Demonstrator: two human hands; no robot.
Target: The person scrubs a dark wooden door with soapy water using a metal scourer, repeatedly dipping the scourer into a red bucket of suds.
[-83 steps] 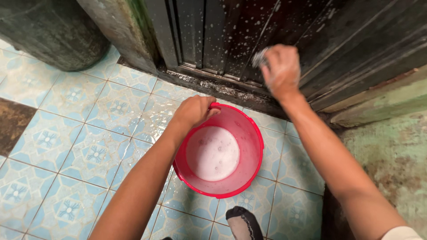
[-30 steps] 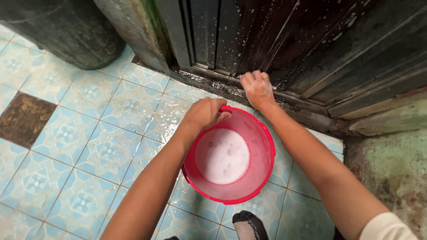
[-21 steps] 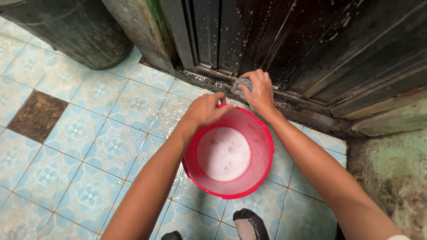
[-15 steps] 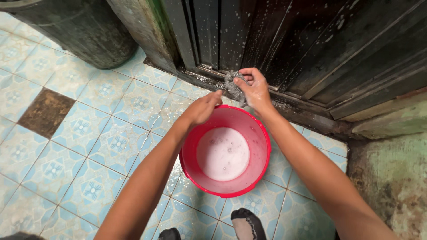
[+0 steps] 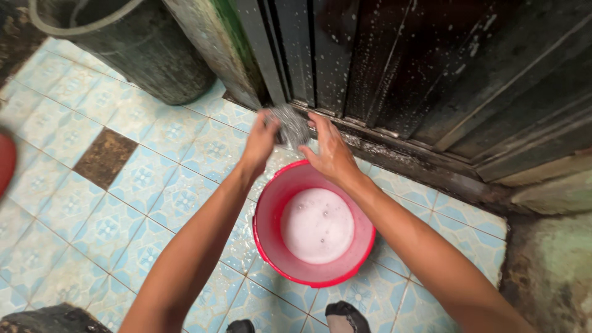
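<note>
Pale blue patterned floor tiles [image 5: 92,203] carry a red bucket [image 5: 271,213] of soapy water near a dark wet door [image 5: 431,68], while left hand [image 5: 260,137] and right hand [image 5: 332,153] together clasp a grey scouring pad [image 5: 292,125] just beyond its far rim.

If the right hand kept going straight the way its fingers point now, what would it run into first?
The right hand points up-left with its fingers already against the steel scouring pad, which sits between it and the left hand. The pad comes first; past it is probably the door's soapy bottom edge, though depth is unclear.
</note>
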